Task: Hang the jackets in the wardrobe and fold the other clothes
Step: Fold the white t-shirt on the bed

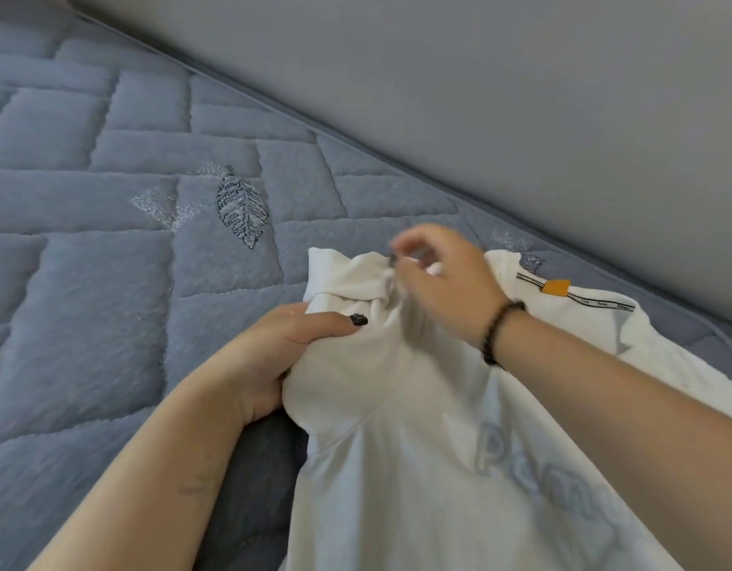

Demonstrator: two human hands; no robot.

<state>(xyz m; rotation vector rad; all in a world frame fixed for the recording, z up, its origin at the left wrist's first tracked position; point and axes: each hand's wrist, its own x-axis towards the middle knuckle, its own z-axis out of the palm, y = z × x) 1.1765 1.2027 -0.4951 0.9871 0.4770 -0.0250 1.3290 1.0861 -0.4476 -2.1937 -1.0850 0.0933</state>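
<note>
Left hand [273,348] first — thumb laid flat across the cloth, dark-painted nail showing, the other fingers curled under and clamped on a bunched fold of the white sweatshirt [397,447]. Right hand [442,282] sits just above it, blurred, fingers bent and pinching together at the gathered top of the same garment, near the collar — exactly what they have between them I cannot tell. A dark beaded bracelet [496,331] rings the right wrist.

Out from the hands, the sweatshirt spreads down and to the right, pale raised lettering across its chest, the fabric lifted into a peak between the two grips. Behind the right wrist a second white piece [603,319] lies flat, with a black-and-white striped tape and an orange tag [556,288]; whether it belongs to the same garment I cannot tell.

All of it rests on the bed [108,282] — a blue-grey quilted cover with an embroidered leaf [242,208]. A dark cloth [257,467] lies under the left forearm. A grey headboard [520,96] runs along the far edge.
</note>
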